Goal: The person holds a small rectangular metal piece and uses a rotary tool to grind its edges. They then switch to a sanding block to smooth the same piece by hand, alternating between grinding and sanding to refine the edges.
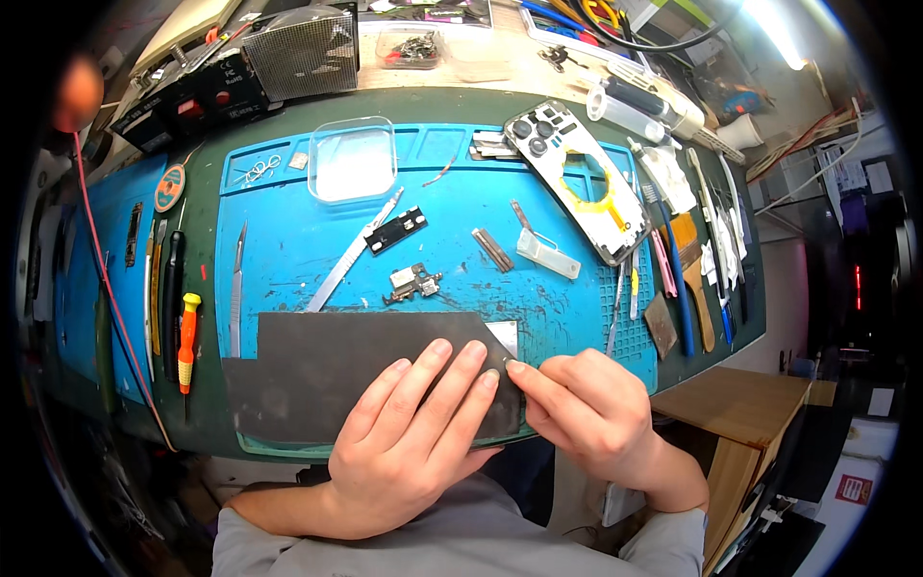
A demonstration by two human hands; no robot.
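Observation:
A dark grey sheet [317, 375], sandpaper-like in look, lies along the near side of the blue work mat [461, 298]. My left hand [409, 433] rests flat on it, fingers extended and slightly apart. At the sheet's right edge my right hand [596, 409] is closed in a pinch, its thumb and forefinger beside the left fingertips; what they grip is hidden. A small silvery-white piece [503, 335] shows by the sheet's slanted corner. Beyond the sheet lie a small metal-and-black part [412, 284], a black rectangular part [395, 231] and metal tweezers [356, 252].
A phone frame [577, 183] with a yellow ring lies far right, near a clear plastic piece [548, 253]. A clear box [352, 162] stands at the back. On the left is an orange-and-yellow screwdriver [188, 341]; brushes and a blue-handled tool [681, 298] line the right.

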